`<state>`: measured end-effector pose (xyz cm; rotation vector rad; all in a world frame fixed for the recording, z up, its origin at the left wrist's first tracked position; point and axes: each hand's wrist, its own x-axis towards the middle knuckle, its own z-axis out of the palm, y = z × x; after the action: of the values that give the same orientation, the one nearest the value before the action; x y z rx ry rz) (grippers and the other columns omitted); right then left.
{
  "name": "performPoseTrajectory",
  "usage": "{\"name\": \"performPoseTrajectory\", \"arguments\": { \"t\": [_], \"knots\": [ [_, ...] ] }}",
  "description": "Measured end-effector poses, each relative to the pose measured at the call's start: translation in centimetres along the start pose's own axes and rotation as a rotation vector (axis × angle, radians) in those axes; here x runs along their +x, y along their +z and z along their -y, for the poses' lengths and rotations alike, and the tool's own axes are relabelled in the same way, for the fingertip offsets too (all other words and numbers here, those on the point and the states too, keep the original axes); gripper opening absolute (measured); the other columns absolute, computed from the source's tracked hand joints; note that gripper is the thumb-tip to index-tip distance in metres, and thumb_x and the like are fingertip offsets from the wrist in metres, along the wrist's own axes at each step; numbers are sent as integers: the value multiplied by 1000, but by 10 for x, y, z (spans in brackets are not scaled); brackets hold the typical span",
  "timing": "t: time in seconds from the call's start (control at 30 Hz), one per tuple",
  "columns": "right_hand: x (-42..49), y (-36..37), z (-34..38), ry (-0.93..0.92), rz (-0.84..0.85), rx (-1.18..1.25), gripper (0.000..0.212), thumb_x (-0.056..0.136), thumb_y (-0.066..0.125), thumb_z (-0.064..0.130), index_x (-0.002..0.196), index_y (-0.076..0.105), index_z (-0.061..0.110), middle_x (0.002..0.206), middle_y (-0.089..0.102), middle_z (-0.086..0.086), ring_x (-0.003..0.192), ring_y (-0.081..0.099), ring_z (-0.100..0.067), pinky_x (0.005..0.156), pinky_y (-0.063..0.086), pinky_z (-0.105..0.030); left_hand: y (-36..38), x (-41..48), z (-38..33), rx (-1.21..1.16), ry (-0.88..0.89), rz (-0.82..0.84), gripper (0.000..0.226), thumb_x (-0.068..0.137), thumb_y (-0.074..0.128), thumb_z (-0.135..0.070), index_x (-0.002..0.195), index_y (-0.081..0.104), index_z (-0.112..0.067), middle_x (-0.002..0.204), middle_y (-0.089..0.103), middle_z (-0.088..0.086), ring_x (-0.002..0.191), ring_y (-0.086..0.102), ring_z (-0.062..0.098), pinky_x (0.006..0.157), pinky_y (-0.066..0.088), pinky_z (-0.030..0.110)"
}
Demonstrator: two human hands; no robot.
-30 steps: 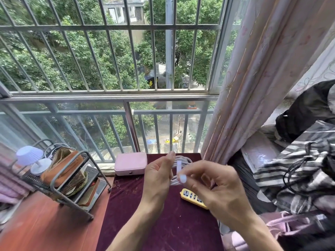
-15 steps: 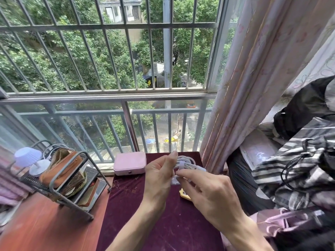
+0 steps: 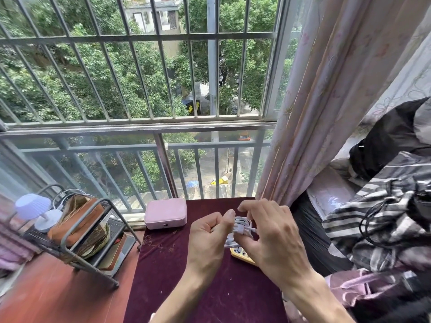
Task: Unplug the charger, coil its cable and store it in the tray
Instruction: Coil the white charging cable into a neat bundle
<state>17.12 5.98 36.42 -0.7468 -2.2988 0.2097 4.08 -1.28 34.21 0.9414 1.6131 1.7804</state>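
Nothing here reads clearly. Two orange characters stand on a dark sign (image 3: 194, 108) outside, beyond the window bars (image 3: 130, 38) (too small to make out); markings on the yellow power strip (image 3: 238, 254) are blurred.

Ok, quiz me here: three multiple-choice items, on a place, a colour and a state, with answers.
1. The pink box sits: A) on the rack B) on the bed C) at the far left of the maroon cloth.
2. The cable is: A) black B) white C) red.
3. The cable is: A) coiled in both hands B) flat on the cloth C) hung on the bars.
Answers: C, it lies by the cloth's back edge; B, its loops are white; A, left hand and right hand grip the coil.
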Motion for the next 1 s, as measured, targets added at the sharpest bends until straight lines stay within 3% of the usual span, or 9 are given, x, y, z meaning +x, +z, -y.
{"name": "performPoseTrajectory", "arguments": {
  "t": [0.17,0.3,0.43,0.53,0.67,0.77,0.83,0.9,1.0],
  "knots": [
    [2,2,-2,-16,53,26,34,75,88,17,106,72,17,98,69,3,90,66,-20,82,39,-29,2,-1,-5,-6,16,-3,51,86,66,-48,55,36,-20,56,26,-3,54,23,10,50,25,20],
    [4,8,-1,-46,75,65,35,78,76,5,111,69,14,91,74,1,79,70,-23,73,56,-41,5,-4,-6,15,48,9,58,88,65,-47,55,31,-13,58,26,0,56,24,12,51,23,25],
    [3,13,1,-20,6,145,25,91,52,21,113,64,17,81,78,2,64,70,-21,61,57,-39,10,-12,-5,-47,85,31,58,92,65,-40,55,31,-11,57,29,-6,55,28,9,54,30,23],
    [1,16,2,25,-7,150,24,95,55,27,112,67,16,68,73,3,56,67,-20,55,55,-33,12,-12,0,-98,70,29,60,92,65,-37,57,33,0,58,36,-3,57,34,10,55,34,20],
    [-2,20,4,136,15,288,17,90,72,11,105,74,17,79,77,5,68,72,-19,60,59,-41,10,-8,5,-100,32,-7,51,86,68,-41,54,36,-19,56,32,-7,53,30,7,51,30,16],
    [0,20,5,243,59,500,24,86,73,9,101,75,27,77,76,12,70,74,-4,59,56,-17,5,-5,13,-151,-40,-5,60,82,72,-47,57,45,1,59,42,8,60,40,17,56,36,30],
    [3,16,2,317,144,597,33,83,78,9,106,77,32,86,78,12,77,75,-2,63,55,-11,2,-3,16,-212,-93,12,72,81,75,-49,70,49,18,63,49,27,67,45,25,63,39,43],
    [6,11,-6,339,308,663,42,82,83,14,117,75,36,102,77,16,91,75,0,74,55,-10,-2,-2,18,-263,-120,10,76,81,77,-48,76,49,23,71,52,42,70,50,31,66,41,48],
    [13,2,-17,373,557,864,43,87,78,30,128,71,39,117,74,19,104,74,-2,89,56,-18,-8,0,20,-297,-117,18,69,80,78,-46,69,52,17,60,53,30,62,52,25,62,44,37]
  ]
}}
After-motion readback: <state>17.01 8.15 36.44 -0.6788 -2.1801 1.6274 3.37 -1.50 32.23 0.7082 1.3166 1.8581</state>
